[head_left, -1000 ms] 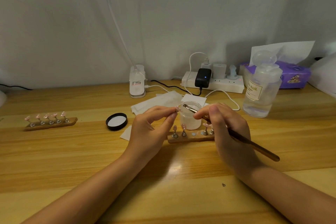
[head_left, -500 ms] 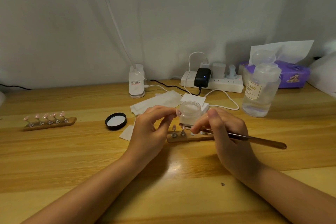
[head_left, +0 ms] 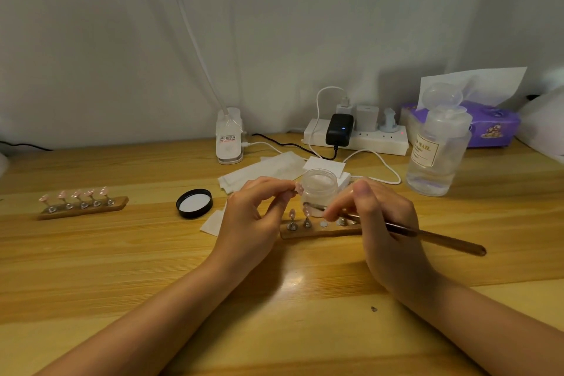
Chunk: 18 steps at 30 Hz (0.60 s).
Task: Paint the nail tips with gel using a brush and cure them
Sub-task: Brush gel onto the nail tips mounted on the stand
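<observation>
My left hand point(head_left: 253, 217) pinches a pink nail tip point(head_left: 298, 187) on its small stand, held up beside the open gel jar point(head_left: 319, 192). In my right hand point(head_left: 384, 229) I grip a brown brush point(head_left: 442, 239); its metal tip lies low in front of the jar, just above the wooden holder point(head_left: 317, 230). That holder carries two more pink tips on metal stands, plus bare round spots. A second wooden holder point(head_left: 82, 207) with several pink tips sits at the far left.
The jar's black lid point(head_left: 194, 203) lies left of my hands, with white wipes point(head_left: 265, 171) behind. A clear pump bottle point(head_left: 436, 156), a power strip point(head_left: 357, 137) with cables, a white clip lamp base point(head_left: 229, 139) and a purple tissue pack point(head_left: 488, 123) stand along the back.
The brush tip came out of the jar's mouth and dropped in front of the jar, with the handle swinging flatter. My left hand kept the nail tip beside the jar.
</observation>
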Each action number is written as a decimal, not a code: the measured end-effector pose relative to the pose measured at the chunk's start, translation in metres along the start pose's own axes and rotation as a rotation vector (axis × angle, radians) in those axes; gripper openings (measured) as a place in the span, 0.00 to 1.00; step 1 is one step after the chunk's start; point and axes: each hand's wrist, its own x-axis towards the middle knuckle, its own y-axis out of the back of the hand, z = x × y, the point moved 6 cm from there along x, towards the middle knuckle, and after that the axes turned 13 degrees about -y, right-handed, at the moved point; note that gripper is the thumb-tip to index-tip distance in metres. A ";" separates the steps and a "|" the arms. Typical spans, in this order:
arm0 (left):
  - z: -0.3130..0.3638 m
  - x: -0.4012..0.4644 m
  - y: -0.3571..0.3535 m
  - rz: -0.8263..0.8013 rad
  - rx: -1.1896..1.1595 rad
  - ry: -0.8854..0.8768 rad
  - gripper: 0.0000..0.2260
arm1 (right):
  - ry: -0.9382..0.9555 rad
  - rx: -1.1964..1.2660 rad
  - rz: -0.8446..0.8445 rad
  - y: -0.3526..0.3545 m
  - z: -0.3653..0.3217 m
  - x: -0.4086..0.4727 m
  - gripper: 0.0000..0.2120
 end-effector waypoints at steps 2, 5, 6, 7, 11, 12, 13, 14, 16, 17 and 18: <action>0.000 0.000 0.000 -0.001 0.005 0.001 0.18 | 0.008 -0.029 -0.016 -0.003 -0.001 0.002 0.15; -0.002 -0.001 0.000 0.004 -0.003 0.006 0.16 | 0.001 -0.054 -0.051 -0.008 0.001 0.003 0.15; -0.003 -0.001 0.000 0.005 -0.006 0.011 0.14 | -0.004 -0.045 -0.053 -0.008 0.002 0.003 0.16; -0.004 -0.001 -0.001 0.007 -0.007 0.015 0.13 | -0.016 -0.032 -0.049 -0.007 0.003 0.002 0.17; -0.003 0.000 0.000 0.012 -0.014 0.019 0.12 | -0.071 0.011 -0.026 -0.002 0.005 -0.001 0.20; -0.003 0.000 0.001 0.013 -0.021 0.018 0.13 | -0.060 0.015 -0.014 -0.001 0.004 -0.001 0.20; -0.002 0.000 0.001 0.014 -0.028 0.018 0.13 | -0.046 0.019 -0.003 0.000 0.003 -0.001 0.19; -0.001 0.000 0.001 0.013 -0.036 0.018 0.13 | -0.036 0.022 0.004 0.000 0.001 0.000 0.18; 0.000 0.000 0.002 0.019 -0.057 0.018 0.11 | -0.029 0.020 0.009 0.000 0.001 0.001 0.16; 0.000 0.000 0.002 0.024 -0.071 0.016 0.10 | -0.034 0.020 0.010 0.000 0.001 0.002 0.15; 0.001 0.000 0.002 0.028 -0.085 0.015 0.09 | -0.047 0.024 0.011 0.000 0.003 0.002 0.15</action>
